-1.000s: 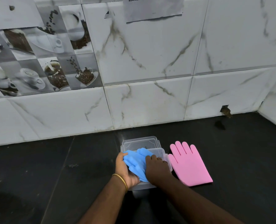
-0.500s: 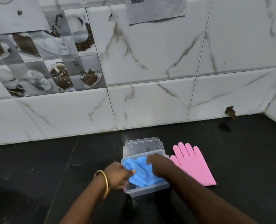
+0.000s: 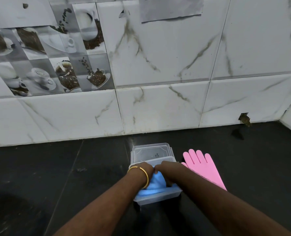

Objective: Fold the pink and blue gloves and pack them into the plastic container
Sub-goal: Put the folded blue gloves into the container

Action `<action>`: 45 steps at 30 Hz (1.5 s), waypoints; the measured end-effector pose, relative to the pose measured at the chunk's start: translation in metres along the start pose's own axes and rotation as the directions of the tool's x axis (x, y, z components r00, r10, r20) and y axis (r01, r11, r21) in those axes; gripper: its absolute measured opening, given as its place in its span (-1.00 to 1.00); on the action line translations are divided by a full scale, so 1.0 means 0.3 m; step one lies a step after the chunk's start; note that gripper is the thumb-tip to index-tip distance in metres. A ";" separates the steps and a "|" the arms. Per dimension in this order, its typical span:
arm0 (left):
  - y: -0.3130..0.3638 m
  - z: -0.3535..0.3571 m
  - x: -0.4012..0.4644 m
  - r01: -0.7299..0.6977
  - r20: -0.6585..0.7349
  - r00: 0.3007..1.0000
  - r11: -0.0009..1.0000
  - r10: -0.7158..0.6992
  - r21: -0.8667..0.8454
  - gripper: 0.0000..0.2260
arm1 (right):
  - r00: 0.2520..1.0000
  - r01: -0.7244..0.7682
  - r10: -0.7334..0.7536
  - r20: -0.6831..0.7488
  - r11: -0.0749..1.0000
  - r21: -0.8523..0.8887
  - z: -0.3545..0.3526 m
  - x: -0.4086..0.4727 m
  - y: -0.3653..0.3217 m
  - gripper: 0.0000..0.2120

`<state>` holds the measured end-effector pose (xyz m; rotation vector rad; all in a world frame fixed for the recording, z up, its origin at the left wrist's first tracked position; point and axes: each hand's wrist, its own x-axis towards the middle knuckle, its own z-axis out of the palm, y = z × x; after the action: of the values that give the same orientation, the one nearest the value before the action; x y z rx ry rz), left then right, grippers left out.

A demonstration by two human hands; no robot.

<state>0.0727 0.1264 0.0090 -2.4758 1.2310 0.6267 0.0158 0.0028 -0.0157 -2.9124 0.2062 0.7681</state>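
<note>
Both hands, left hand (image 3: 144,168) and right hand (image 3: 167,167), pressed the blue glove (image 3: 155,184) down inside the plastic container (image 3: 158,198), finger positions hidden. The pink glove (image 3: 202,166) lay flat on the worktop (image 3: 56,176) at the container's 3 o'clock. Springy rubber might pop back out once released

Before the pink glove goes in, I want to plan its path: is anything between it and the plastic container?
Nothing lies on the counter between the pink glove and the plastic container. The container's opening is taken up, though: both hands, left and right, press the blue glove into it.
</note>
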 end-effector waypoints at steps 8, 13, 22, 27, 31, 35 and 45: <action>0.044 0.137 0.028 0.090 -0.061 0.993 0.989 -0.098 -0.119 -0.54 | 0.974 0.000 0.010 -0.226 0.999 0.042 0.125 0.001 -0.040 -0.60; 0.010 0.134 0.034 0.045 -0.032 0.998 0.992 -0.049 -0.117 -0.37 | 0.973 -0.009 0.033 -0.229 0.994 0.107 0.124 0.009 -0.049 -0.65; -0.062 0.037 0.025 -0.022 -0.019 1.000 0.999 0.022 -0.041 -0.40 | 0.986 -0.013 0.041 -0.164 0.985 0.170 0.074 0.032 -0.053 -0.41; -0.040 0.076 0.039 0.049 0.039 0.998 0.995 -0.046 -0.083 -0.35 | 0.989 -0.005 0.030 -0.143 0.985 0.173 0.095 0.035 -0.066 -0.38; -0.038 0.103 0.056 0.074 0.016 0.997 0.984 -0.073 -0.162 -0.49 | 0.984 -0.018 0.052 -0.172 0.980 0.196 0.111 0.038 -0.084 -0.56; -0.044 0.108 0.063 0.070 0.041 0.997 0.977 -0.063 -0.201 -0.48 | 0.981 -0.032 0.071 -0.181 0.977 0.211 0.117 0.042 -0.089 -0.59; -0.045 0.058 0.026 -0.056 -0.055 0.997 0.985 0.048 -0.166 -0.58 | 0.987 -0.083 0.106 -0.123 0.980 0.180 0.075 0.048 -0.086 -0.56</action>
<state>0.0834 0.1370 -0.0089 -2.6180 1.3156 0.7122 0.0215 0.0302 -0.0403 -2.8036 0.4062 0.5396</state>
